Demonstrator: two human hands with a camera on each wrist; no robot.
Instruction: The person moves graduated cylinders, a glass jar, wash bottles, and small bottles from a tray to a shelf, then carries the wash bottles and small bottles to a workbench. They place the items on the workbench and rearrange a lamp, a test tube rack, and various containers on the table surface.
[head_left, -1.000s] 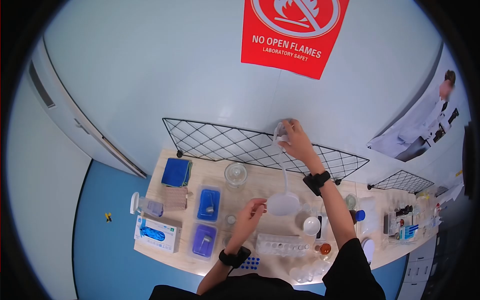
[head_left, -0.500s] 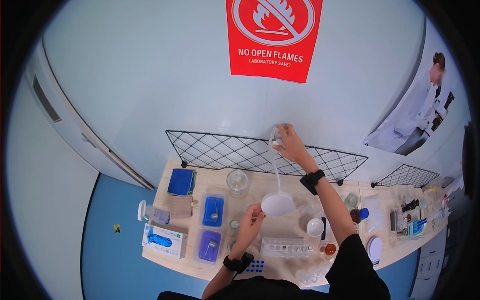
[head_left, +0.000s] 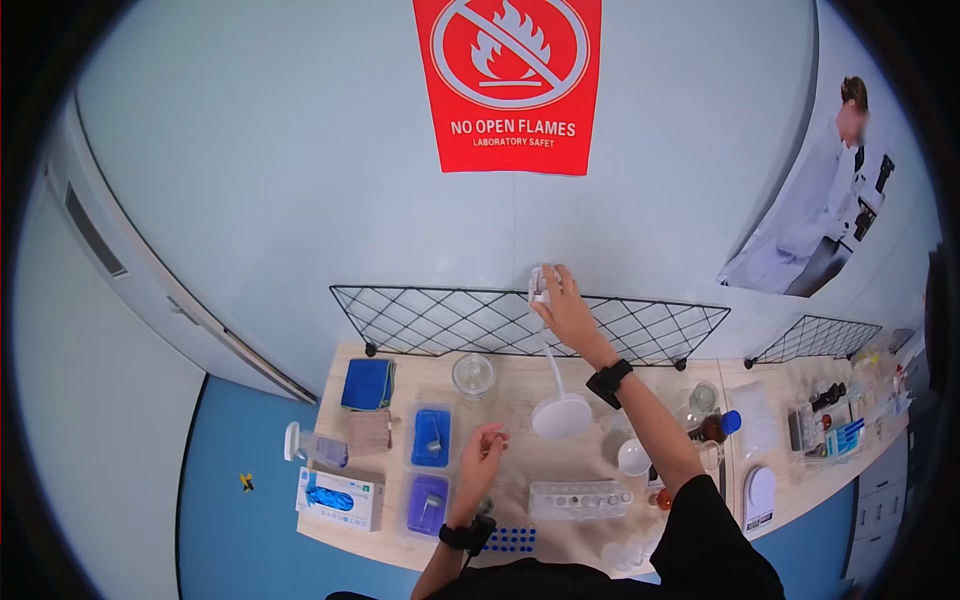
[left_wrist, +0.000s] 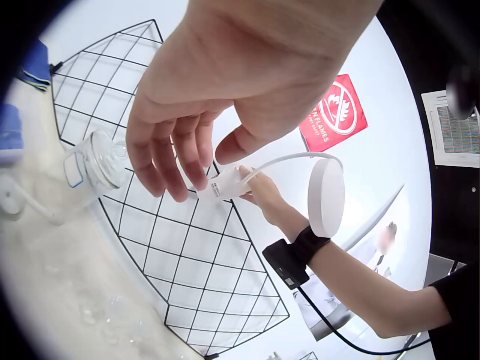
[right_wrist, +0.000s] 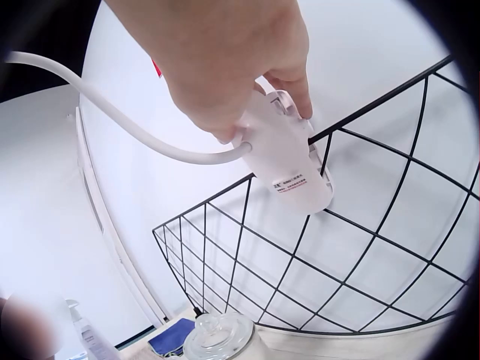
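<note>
A white clip-on lamp has a round disc head (head_left: pixel 562 416) on a bent gooseneck (right_wrist: pixel 142 139). My right hand (head_left: pixel 570 315) holds its clip base (right_wrist: pixel 285 161), thumb on one side and fingers on the other. In the right wrist view the clip straddles the top wire of a black wire grid (right_wrist: pixel 375 232). Below and left of the lamp head in the head view, my left hand (head_left: pixel 478 475) hangs with loosely bent fingers and nothing in them. The left wrist view shows those fingers (left_wrist: pixel 166 161) apart from the lamp head (left_wrist: pixel 326 196).
On the bench stand a lidded glass jar (head_left: pixel 474 376), blue (head_left: pixel 431 450) and purple (head_left: pixel 416 510) trays, a clear tube rack (head_left: pixel 580 500), a glove box (head_left: pixel 338 500) and folded cloths (head_left: pixel 368 384). Brown bottles (head_left: pixel 714 428) and glassware are by my right forearm.
The lamp's clip has come down onto the grid's top wire in my right hand. My left fingers have left the lamp head's rim and drawn back left. The head view has tilted.
</note>
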